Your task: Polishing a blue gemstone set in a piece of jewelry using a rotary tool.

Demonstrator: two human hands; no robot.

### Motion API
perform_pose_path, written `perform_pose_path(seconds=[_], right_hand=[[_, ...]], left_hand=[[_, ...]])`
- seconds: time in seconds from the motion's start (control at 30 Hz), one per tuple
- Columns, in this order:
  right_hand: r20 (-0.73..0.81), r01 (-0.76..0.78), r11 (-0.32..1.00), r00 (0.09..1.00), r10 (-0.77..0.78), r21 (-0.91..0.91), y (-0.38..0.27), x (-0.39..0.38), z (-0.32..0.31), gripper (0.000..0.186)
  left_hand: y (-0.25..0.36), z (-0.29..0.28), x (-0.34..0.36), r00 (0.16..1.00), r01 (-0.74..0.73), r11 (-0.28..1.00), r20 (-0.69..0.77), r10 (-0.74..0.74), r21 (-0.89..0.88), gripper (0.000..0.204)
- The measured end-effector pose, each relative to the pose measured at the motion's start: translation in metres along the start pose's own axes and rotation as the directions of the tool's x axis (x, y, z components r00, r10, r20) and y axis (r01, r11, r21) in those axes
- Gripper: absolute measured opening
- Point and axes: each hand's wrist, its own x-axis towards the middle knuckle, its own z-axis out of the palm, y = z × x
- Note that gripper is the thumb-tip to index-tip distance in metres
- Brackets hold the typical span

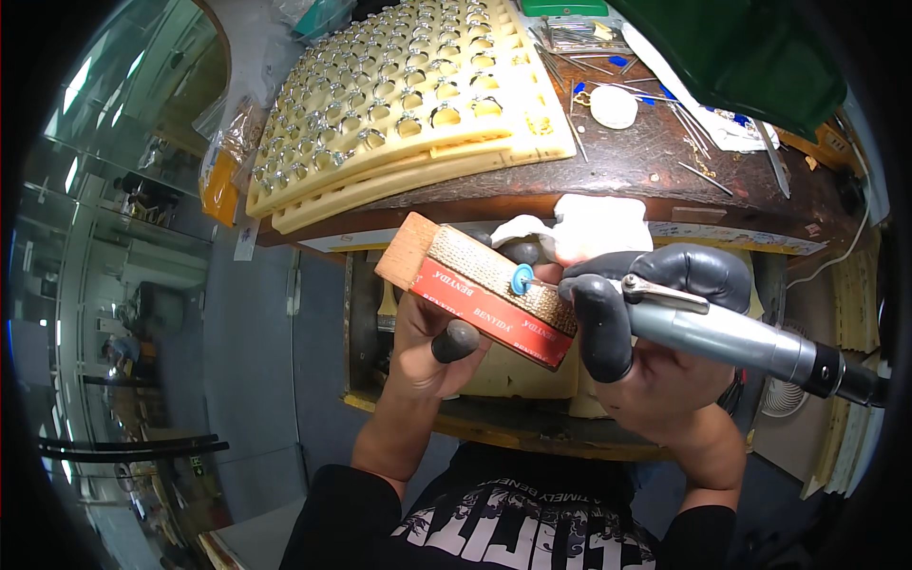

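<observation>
In the head view, the left hand (425,353) grips the red-sided block (484,309) near the tabletop (638,163); the right hand (665,378) holds a silver tool (727,337), its blue wheel (522,278) by the rough strip (470,258). Holding both steady and pushing softly should work best.

The left hand (423,356) is partly hidden behind the red and tan block (480,302). The gray tool (727,334) has its back end lost in the dark rim. The top edge cuts off the cream tray (418,179) and a big green thing (746,62). Gold bits (540,125) on the tray are too tiny to tell. Things past the glass (142,323) are blurry
</observation>
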Motion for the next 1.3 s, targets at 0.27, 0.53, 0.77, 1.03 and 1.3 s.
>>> perform_pose_path(seconds=[0.27, 0.53, 0.77, 1.03, 1.3], right_hand=[[-0.024, -0.006, 1.0, 1.0, 0.007, 0.014, -0.001, -0.003, 0.003, 0.013], [0.026, 0.053, 0.993, 0.998, -0.051, -0.109, -0.002, 0.0, -0.002, 0.017], [0.024, 0.086, 0.988, 0.996, -0.083, -0.13, -0.002, -0.001, -0.004, 0.017], [0.154, 0.191, 0.959, 0.975, -0.161, -0.208, -0.002, -0.006, -0.012, 0.021], [0.145, 0.127, 0.973, 0.984, -0.1, -0.194, -0.005, -0.006, -0.012, 0.021]], left_hand=[[-0.002, -0.002, -0.001, 0.999, -0.016, 0.98, 0.024, 0.021, -0.198, 0.066], [0.001, 0.002, 0.003, 0.999, -0.009, 0.99, 0.051, 0.016, -0.141, 0.066], [-0.001, -0.007, -0.006, 0.999, 0.003, 1.0, -0.033, -0.002, 0.021, 0.072], [0.001, 0.001, 0.001, 1.0, -0.002, 1.0, 0.028, 0.001, 0.031, 0.071], [0.001, 0.003, 0.002, 1.0, 0.003, 1.0, 0.024, -0.003, 0.006, 0.069]])
